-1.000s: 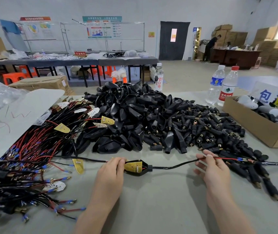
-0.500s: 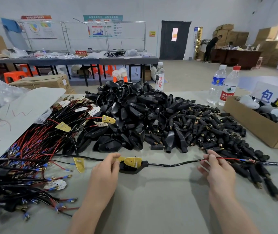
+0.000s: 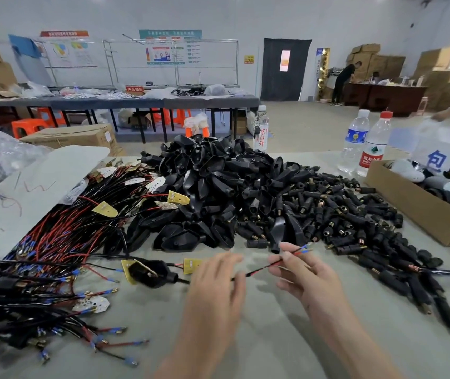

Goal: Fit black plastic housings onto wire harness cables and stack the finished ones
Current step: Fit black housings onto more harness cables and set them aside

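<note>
Item: harness cable (image 3: 256, 271), housing (image 3: 151, 274) seated, on the tabletop (image 3: 259, 337) just before the loose-housing pile (image 3: 212, 192).
My right grip (image 3: 300, 277) pinches its red-and-black tail. My left grip (image 3: 215, 280) is blurred over it; hold untellable.
Step, I judge: fitting done. Next: lay it left of the pile.
Legible: blue "包" on card (image 3: 437, 161) right of the pile; red "白开" on bottle (image 3: 261, 129) behind it.

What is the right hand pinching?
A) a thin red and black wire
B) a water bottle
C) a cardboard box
A: the right hand pinches the red and black wire between thumb and fingers, just in front of the black pile.
</note>
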A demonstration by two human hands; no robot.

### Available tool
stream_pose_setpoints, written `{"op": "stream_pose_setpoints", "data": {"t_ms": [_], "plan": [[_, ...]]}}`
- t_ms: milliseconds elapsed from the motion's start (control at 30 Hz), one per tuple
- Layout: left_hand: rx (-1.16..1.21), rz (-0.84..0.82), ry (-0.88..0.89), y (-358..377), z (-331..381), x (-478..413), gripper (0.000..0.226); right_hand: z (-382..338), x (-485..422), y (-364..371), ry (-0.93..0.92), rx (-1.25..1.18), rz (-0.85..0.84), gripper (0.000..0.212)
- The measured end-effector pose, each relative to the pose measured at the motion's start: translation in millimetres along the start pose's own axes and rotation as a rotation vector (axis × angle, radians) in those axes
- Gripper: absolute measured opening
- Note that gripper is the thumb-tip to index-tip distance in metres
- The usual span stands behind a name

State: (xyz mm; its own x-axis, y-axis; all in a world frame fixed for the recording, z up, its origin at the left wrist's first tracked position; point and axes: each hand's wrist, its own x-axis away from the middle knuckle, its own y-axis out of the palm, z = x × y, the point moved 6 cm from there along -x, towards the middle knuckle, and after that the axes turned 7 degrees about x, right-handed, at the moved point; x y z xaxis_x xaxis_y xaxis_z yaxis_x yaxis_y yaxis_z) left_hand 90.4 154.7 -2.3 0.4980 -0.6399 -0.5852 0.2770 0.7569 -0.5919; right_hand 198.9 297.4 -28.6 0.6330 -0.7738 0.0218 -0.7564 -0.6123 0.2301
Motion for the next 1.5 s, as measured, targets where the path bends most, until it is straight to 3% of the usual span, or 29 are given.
{"op": "stream_pose_setpoints", "data": {"t_ms": [100, 233, 333, 433, 600, 733, 933, 1067, 1233, 1400, 1500], "plan": [[0.120, -0.169, -0.076, 28, 4, 8, 0.039, 0, 5, 14, 0.003, -0.037, -0.113, 0.025], [0.428, -0.223, -0.214, 36, -7, 11, 0.025, 2, 8, 21, 0.006, -0.004, -0.174, 0.021], [0.493, -0.235, -0.235, 34, -8, 10, 0.024, 4, 7, 20, 0.007, 0.055, -0.148, 0.019], [0.525, -0.205, -0.254, 32, -8, 8, 0.009, 9, 5, 18, 0.014, 0.107, -0.133, 0.018], [0.623, -0.207, -0.353, 32, -12, 9, 0.019, 19, 2, 15, 0.028, 0.055, -0.101, 0.021], [0.611, -0.163, -0.354, 31, -14, 10, 0.019, 17, -5, 2, -0.013, 0.097, 0.041, 0.020], [0.487, -0.074, -0.314, 22, -13, 9, 0.014, 1, -18, -7, -0.161, 0.555, 0.187, 0.024], [0.480, -0.094, -0.307, 23, -12, 9, 0.012, -16, -42, 19, -0.401, 1.169, 0.112, 0.033], [0.482, -0.121, -0.298, 22, -10, 10, 0.017, 1, -71, 40, -0.291, 1.727, -0.040, 0.037], [0.476, -0.117, -0.272, 19, -7, 11, 0.021, 0, -70, 42, -0.241, 1.868, -0.066, 0.020], [0.461, -0.076, -0.263, 14, -6, 11, 0.027, -5, -52, 33, -0.306, 1.721, -0.080, 0.021]]}}
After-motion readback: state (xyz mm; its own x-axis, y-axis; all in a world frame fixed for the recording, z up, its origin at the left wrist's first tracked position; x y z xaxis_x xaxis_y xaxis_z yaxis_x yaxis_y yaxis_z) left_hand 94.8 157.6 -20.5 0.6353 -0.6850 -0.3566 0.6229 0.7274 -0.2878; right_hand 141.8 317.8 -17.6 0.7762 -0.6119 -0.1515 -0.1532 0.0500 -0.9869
